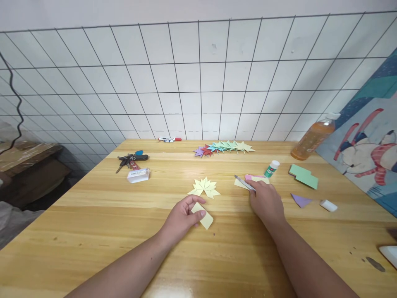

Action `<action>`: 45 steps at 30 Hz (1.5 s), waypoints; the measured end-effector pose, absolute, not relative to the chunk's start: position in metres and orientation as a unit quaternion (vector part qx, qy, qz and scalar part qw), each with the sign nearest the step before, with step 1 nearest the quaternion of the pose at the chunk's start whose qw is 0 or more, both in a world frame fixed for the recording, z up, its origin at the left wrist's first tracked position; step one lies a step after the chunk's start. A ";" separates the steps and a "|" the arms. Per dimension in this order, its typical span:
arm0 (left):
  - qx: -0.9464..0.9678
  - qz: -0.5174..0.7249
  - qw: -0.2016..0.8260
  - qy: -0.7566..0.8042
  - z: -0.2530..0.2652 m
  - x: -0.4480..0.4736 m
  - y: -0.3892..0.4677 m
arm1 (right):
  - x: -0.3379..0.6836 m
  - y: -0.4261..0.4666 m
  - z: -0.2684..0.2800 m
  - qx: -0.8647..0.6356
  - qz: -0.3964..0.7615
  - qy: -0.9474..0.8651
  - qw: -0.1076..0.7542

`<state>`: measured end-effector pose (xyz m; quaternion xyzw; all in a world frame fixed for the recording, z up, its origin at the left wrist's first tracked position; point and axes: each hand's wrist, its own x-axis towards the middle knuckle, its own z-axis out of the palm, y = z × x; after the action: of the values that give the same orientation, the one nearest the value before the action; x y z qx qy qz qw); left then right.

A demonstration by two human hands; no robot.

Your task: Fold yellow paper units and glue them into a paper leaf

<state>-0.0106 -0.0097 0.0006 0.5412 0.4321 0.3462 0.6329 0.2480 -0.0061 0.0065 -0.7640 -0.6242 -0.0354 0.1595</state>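
Note:
My left hand [187, 215] is closed on a small pale yellow paper slip [203, 217], pinched between thumb and fingers just above the table. Just beyond it lies a fan of folded yellow paper points [204, 187]. My right hand [267, 200] grips a slim grey knife [243, 182] whose tip points to the far left. Under and beside the knife lie yellow paper pieces [261, 180] and a pink one [252, 177], partly hidden by the fingers. A green glue stick with a white cap [272, 169] stands just behind this hand.
Along the back lies a row of coloured folded paper fans [223, 147], with markers [170, 140] to its left. Keys [132, 159] and a small white box [138, 175] sit left. Rightward are a bottle [313, 138], green paper [304, 176], a purple triangle [300, 200] and an eraser [328, 205].

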 end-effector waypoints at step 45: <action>0.603 0.327 0.566 0.457 0.012 -0.008 -0.015 | 0.173 -0.036 0.008 -0.543 0.492 -0.589 0.339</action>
<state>-0.0075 -0.0152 0.0116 0.6031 0.4569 0.3273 0.5660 0.1731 -0.0362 0.0078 -0.5435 -0.5895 0.4924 0.3387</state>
